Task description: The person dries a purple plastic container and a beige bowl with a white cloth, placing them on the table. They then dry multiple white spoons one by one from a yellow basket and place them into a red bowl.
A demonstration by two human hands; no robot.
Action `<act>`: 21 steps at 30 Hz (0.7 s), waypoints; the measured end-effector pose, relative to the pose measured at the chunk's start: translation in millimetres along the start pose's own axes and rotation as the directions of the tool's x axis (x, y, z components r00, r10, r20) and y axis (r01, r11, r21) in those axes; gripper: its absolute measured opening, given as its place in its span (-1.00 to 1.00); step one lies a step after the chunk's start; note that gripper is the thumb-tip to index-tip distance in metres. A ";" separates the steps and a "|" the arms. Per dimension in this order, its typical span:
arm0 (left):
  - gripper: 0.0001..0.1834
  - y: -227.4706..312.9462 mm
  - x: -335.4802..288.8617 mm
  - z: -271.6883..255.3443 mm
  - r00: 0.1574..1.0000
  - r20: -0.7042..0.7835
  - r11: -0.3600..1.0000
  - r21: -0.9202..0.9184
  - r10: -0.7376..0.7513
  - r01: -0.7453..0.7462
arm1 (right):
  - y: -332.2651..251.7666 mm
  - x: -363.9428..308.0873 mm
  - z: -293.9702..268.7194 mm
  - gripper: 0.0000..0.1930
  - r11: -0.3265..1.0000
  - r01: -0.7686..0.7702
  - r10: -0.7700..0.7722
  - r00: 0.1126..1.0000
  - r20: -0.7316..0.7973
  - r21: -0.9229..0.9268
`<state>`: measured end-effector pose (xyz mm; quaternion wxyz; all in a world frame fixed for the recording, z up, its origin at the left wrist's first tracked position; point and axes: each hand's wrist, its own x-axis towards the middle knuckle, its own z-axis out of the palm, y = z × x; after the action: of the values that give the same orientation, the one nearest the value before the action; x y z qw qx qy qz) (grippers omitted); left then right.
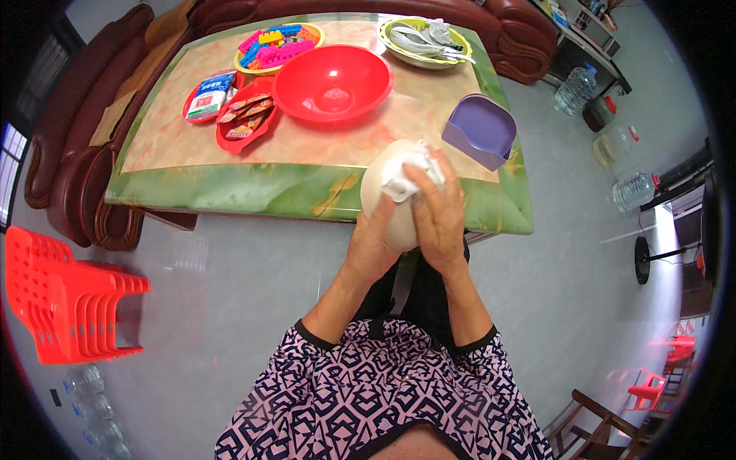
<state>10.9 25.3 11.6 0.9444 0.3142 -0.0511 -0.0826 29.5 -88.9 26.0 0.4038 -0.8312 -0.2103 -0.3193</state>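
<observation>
Over the table's near edge I hold a cream round dish, tilted. Whether it is a bowl or a plate I cannot tell. The fingers of my left hand close on its near left rim. My right hand presses a crumpled white tissue or cloth against the dish, and its fingers are bent over the wad. Just right of the dish stands a purple plastic container. A large red basin sits farther back on the table.
On the marble-patterned table are a basket of toy blocks, red dishes with packets and a white-and-blue pack, and a yellow-green basket of white spoons. Stacked red stools stand left. Bottles line the right.
</observation>
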 end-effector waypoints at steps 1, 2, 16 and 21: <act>-0.29 0.3 1.6 -0.9 0.999 -0.046 0.999 -0.034 -0.009 0.007 | -4.3 -5.5 2.4 -0.66 0.999 0.041 -0.040 0.999 0.030 -0.023; -0.28 0.7 1.5 -3.9 0.998 -0.049 0.996 -0.082 -0.036 0.032 | -8.0 -11.5 3.8 -0.65 0.996 0.082 -0.080 0.995 0.061 -0.044; -0.34 -0.2 -1.9 5.0 0.997 0.003 0.974 -0.212 -0.076 0.075 | -3.7 11.5 7.5 -0.70 0.995 -0.035 0.031 0.998 0.048 0.089; -0.35 7.6 0.7 -9.3 0.994 -0.001 0.957 -0.273 -0.106 0.102 | -8.3 -6.7 5.7 -0.71 0.968 0.239 -0.247 0.962 0.113 0.081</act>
<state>13.8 36.6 8.8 0.9733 0.1843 -0.0151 -0.1359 21.7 -80.1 23.1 0.3756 -0.8029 -0.3457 -0.3079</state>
